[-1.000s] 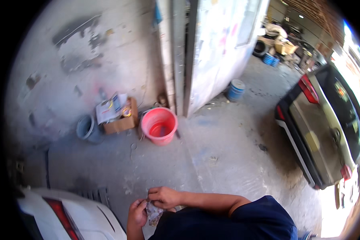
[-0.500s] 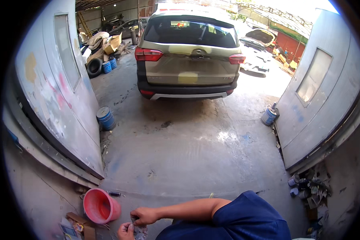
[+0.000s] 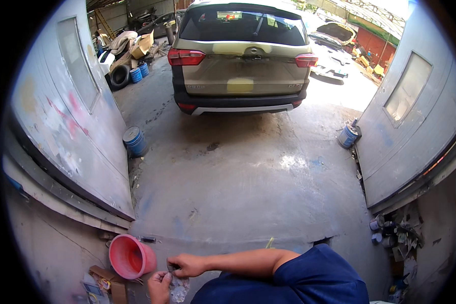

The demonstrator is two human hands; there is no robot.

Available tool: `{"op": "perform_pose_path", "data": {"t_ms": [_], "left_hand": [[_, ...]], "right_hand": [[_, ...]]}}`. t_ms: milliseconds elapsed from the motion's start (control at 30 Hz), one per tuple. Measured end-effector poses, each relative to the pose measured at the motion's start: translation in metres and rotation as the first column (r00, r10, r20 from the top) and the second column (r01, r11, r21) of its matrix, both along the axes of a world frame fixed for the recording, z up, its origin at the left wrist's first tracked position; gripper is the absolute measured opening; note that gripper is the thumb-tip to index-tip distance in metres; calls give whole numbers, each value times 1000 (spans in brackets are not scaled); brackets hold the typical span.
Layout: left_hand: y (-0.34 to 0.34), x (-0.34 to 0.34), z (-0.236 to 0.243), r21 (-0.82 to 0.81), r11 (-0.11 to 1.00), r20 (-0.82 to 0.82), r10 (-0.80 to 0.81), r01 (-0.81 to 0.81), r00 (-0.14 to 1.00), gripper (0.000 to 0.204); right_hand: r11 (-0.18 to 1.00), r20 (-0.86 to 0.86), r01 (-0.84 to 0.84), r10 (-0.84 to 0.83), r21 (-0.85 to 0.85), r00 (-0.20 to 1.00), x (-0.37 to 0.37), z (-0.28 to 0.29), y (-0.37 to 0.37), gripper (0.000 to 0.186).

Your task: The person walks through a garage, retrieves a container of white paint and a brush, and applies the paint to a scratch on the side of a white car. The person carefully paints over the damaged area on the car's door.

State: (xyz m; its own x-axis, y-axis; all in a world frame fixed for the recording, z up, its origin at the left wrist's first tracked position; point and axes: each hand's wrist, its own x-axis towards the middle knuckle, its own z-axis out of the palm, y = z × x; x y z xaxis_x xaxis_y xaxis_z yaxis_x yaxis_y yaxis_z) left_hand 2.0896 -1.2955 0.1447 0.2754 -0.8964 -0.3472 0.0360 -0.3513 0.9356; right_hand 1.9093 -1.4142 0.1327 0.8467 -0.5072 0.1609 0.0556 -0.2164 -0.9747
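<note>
My right hand (image 3: 186, 264) reaches in from the right at the bottom, its fingers closed in a pinch. Just below and to its left, almost touching it, is my left hand (image 3: 159, 286), also closed. A crumpled whitish piece (image 3: 178, 293), perhaps thin plastic or a rag, shows beneath the hands; its upper part is hidden by the fingers. Whatever is pinched between the fingertips is too small to make out. Left of the hands stands a pink bucket (image 3: 119, 256), tilted in view, its inside reddish.
A cardboard box (image 3: 117, 293) sits below the bucket. Ahead is a parked car (image 3: 243, 76) with yellowish patches on its tailgate. Blue cans (image 3: 135, 141) stand by the two open doors (image 3: 61, 111). Cans and scraps (image 3: 397, 238) pile up at the right wall.
My left hand has come up slightly, and more of the whitish piece shows under the hands. The view has shifted a little; my right hand stays pinched beside the left.
</note>
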Motion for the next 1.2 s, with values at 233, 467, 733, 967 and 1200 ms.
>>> {"op": "perform_pose_path", "data": {"t_ms": [233,467,733,967,1200], "left_hand": [[35,0,17,98,949,-206,314,-299,927,10],[98,1,27,184,892,-87,433,-413,897,18],[164,-17,8,118,701,-72,712,-703,698,21],[272,21,7,2,583,-196,797,-813,571,21],[358,65,9,-62,482,-126,865,-874,486,23]], "right_hand": [[960,66,-273,277,-63,959,47,-3,-9,21],[825,-22,-563,564,43,825,95,5,24,17],[524,48,-735,826,-431,561,154,3,74,22],[450,31,-771,871,-451,490,214,19,181,23],[440,0,-850,888,-290,460,274,27,270,17]]}}
